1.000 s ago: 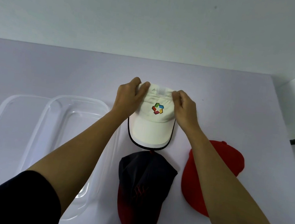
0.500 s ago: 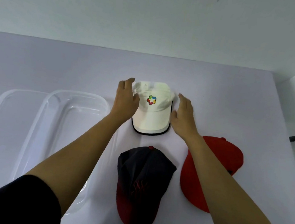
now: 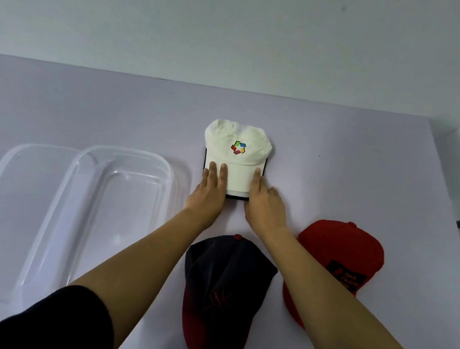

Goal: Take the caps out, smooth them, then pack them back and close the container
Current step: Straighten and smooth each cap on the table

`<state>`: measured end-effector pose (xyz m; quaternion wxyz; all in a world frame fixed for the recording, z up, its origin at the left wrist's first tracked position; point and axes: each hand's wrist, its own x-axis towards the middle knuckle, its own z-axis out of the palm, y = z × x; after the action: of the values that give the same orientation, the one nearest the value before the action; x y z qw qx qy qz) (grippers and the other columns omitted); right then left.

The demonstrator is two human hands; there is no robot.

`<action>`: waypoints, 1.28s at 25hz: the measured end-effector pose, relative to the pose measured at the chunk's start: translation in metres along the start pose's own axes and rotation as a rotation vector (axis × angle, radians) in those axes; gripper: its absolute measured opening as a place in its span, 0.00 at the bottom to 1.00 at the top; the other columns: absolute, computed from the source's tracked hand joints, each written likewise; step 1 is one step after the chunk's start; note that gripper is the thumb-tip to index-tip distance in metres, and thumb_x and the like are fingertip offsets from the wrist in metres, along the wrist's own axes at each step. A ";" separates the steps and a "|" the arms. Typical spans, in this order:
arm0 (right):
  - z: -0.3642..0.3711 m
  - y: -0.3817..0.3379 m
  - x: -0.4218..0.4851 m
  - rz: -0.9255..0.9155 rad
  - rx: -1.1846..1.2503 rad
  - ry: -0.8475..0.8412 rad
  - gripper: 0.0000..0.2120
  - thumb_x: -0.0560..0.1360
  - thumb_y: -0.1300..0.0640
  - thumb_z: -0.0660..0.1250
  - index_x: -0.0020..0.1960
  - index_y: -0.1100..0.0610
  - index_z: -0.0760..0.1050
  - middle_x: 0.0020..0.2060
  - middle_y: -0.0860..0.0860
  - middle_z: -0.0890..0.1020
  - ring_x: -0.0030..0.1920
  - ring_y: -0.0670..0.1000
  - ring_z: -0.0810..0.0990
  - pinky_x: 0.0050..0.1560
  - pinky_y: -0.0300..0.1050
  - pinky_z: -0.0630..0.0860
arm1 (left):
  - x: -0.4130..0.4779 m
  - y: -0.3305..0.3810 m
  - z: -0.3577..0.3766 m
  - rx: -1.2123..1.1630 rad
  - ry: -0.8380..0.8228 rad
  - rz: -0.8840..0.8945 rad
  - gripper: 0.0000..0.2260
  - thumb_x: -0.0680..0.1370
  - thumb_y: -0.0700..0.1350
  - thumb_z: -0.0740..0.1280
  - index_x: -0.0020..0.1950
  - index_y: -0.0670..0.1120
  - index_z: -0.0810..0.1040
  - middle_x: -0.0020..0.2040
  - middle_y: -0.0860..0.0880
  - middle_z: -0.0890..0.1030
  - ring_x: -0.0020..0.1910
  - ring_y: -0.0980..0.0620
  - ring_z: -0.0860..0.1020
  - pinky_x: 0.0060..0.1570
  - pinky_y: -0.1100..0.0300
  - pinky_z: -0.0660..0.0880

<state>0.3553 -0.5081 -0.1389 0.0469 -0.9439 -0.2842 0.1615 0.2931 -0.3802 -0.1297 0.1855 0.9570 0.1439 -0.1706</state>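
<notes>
Both the left hand (image 3: 212, 192) and right hand (image 3: 265, 204) press straight, flat fingers (image 3: 222, 173) onto the white cap (image 3: 236, 158) brim on the surface (image 3: 115, 109).

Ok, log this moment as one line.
step: smoothing white cap | left hand: flat on its brim | right hand: finger on its brim | container: open, no caps inside | dark cap, red cap: on table

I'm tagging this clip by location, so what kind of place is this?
Likely an indoor work table set up for a packing task: a plain lilac tabletop against a blank wall, with a clear container, a white cap, a navy cap and a red cap laid out.
</notes>
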 end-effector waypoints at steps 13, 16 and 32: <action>-0.003 -0.004 -0.003 0.121 0.288 0.127 0.30 0.74 0.65 0.60 0.74 0.62 0.54 0.58 0.63 0.77 0.55 0.63 0.75 0.52 0.56 0.73 | -0.003 0.010 -0.003 -0.240 0.175 -0.148 0.29 0.78 0.35 0.57 0.76 0.38 0.48 0.76 0.38 0.58 0.70 0.38 0.66 0.65 0.47 0.67; -0.002 -0.009 -0.011 0.104 0.520 0.221 0.22 0.74 0.67 0.60 0.67 0.61 0.67 0.50 0.61 0.79 0.50 0.62 0.77 0.46 0.52 0.74 | -0.009 0.011 -0.006 -0.410 0.315 -0.067 0.26 0.78 0.40 0.57 0.75 0.43 0.55 0.67 0.41 0.72 0.57 0.38 0.76 0.53 0.47 0.74; -0.008 0.006 -0.021 0.107 0.124 0.251 0.23 0.73 0.64 0.61 0.68 0.62 0.66 0.42 0.57 0.84 0.44 0.58 0.82 0.71 0.60 0.56 | -0.021 0.007 0.000 -0.076 0.308 -0.062 0.12 0.77 0.36 0.57 0.60 0.37 0.70 0.48 0.39 0.79 0.41 0.43 0.77 0.37 0.56 0.69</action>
<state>0.3440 -0.5248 -0.1268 0.1315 -0.9658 -0.2149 0.0618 0.2764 -0.3904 -0.1192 0.1919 0.9593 0.2062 -0.0218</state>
